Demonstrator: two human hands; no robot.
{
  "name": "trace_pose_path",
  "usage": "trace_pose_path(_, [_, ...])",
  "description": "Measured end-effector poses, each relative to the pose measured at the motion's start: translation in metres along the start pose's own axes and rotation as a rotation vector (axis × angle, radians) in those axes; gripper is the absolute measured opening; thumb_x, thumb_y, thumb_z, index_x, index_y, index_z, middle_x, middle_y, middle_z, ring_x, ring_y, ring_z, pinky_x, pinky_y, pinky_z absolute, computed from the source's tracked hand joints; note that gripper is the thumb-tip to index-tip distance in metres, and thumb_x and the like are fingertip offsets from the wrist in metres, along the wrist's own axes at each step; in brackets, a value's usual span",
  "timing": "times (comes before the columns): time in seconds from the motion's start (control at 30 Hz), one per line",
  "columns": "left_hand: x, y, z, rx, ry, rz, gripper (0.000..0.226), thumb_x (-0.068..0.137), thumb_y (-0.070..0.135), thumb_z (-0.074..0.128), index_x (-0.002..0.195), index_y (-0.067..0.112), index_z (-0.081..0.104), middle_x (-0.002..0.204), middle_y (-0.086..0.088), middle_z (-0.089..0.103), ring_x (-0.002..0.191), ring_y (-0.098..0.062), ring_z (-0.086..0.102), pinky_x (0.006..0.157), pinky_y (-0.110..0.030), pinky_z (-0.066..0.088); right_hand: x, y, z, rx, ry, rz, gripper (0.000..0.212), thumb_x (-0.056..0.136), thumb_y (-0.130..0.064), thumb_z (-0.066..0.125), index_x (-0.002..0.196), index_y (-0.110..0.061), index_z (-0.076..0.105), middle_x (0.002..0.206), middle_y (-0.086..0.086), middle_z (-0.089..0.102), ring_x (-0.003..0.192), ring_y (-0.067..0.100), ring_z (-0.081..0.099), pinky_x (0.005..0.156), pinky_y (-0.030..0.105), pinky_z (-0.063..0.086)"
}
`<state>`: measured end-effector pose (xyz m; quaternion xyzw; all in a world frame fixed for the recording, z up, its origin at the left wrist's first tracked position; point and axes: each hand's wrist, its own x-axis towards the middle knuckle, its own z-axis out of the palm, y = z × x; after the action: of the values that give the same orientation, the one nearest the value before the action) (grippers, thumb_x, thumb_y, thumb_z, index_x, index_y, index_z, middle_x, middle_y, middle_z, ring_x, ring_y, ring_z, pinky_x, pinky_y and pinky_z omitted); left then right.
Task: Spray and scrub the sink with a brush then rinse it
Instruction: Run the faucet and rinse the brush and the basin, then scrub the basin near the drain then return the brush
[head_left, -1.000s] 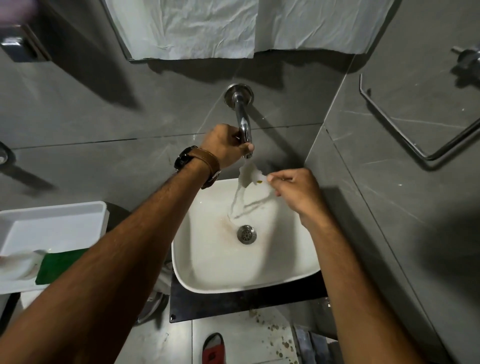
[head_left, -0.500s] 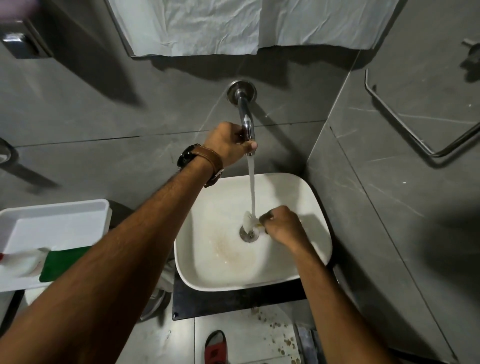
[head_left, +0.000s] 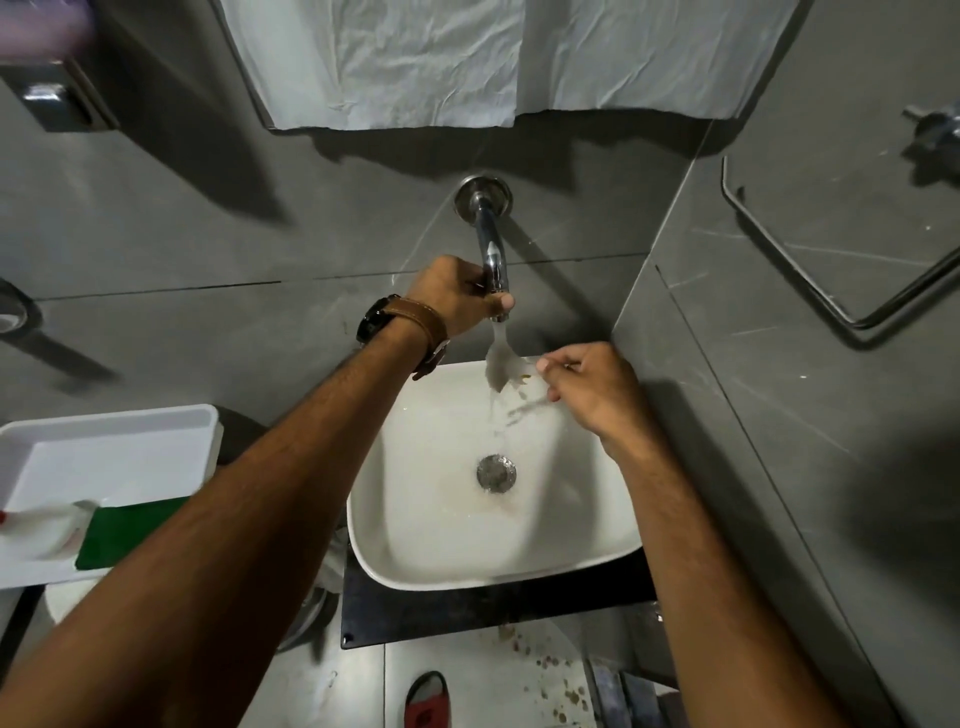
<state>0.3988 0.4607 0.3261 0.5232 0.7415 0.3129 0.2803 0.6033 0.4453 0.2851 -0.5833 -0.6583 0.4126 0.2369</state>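
A white basin (head_left: 467, 578) sits against a grey tiled corner, with a metal drain (head_left: 496, 472) and brownish stains around it. Above it a chrome tap (head_left: 488, 234) sticks out of the wall, and water (head_left: 497, 364) runs from it into the basin. My left hand (head_left: 452, 296), with a brown-strapped watch on the wrist, is closed around the tap's tip. Just right of the stream, my right hand (head_left: 592, 389) pinches a small brush (head_left: 524, 382) and holds it in the falling water. Splashing water blurs the brush head.
A white tray (head_left: 109, 415) at the left holds a green pad (head_left: 130, 530) and a white bottle (head_left: 41, 525). A metal towel rail (head_left: 831, 301) hangs on the right wall. White cloth (head_left: 415, 62) hangs above. A red slipper (head_left: 426, 701) lies on the floor.
Half a second ago my right hand was down at the drain with the brush. It has risen back to the stream under the tap. My left hand stays on the tap.
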Motion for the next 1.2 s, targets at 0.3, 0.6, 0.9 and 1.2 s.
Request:
trace_pose_path(0.3, [-0.006, 0.009, 0.007, 0.011, 0.144, -0.123, 0.046, 0.053, 0.062, 0.084, 0.067, 0.024, 0.063, 0.059, 0.008, 0.063, 0.059, -0.005, 0.057, 0.046, -0.02, 0.039, -0.012, 0.006, 0.005, -0.014, -0.006, 0.027, 0.014, 0.094, -0.034, 0.065, 0.088, -0.028, 0.077, 0.065, -0.005, 0.073, 0.073, 0.01, 0.07, 0.067, 0.026, 0.047])
trace_pose_path(0.6, [-0.024, 0.002, 0.028, -0.091, 0.317, -0.048, 0.05, 0.06, 0.061, 0.082, 0.078, 0.022, 0.057, 0.073, 0.004, 0.065, 0.066, -0.009, 0.06, 0.054, -0.023, 0.046, -0.033, 0.022, 0.011, -0.174, -0.019, -0.017, 0.02, 0.096, -0.03, 0.063, 0.099, -0.019, 0.08, 0.094, 0.009, 0.081, 0.092, 0.03, 0.073, 0.081, 0.035, 0.057])
trace_pose_path(0.9, [-0.119, -0.14, 0.084, -0.042, 0.417, -0.212, 0.045, 0.103, 0.035, 0.035, 0.092, 0.008, 0.07, 0.097, -0.009, 0.073, 0.093, -0.03, 0.065, 0.08, -0.035, 0.046, -0.089, 0.09, 0.05, -0.549, -0.417, 0.138, 0.025, 0.097, -0.024, 0.054, 0.094, -0.008, 0.073, 0.116, 0.015, 0.076, 0.11, 0.037, 0.069, 0.082, 0.033, 0.055])
trace_pose_path(1.2, [-0.211, -0.221, 0.122, 0.133, 0.438, -0.503, 0.056, 0.101, 0.012, 0.035, 0.152, -0.002, 0.017, 0.161, -0.021, 0.014, 0.15, -0.035, 0.013, 0.123, -0.042, 0.013, -0.097, 0.079, 0.074, -0.56, -0.482, 0.073, 0.028, 0.097, -0.031, 0.056, 0.106, -0.014, 0.076, 0.119, 0.013, 0.074, 0.113, 0.035, 0.068, 0.091, 0.036, 0.056])
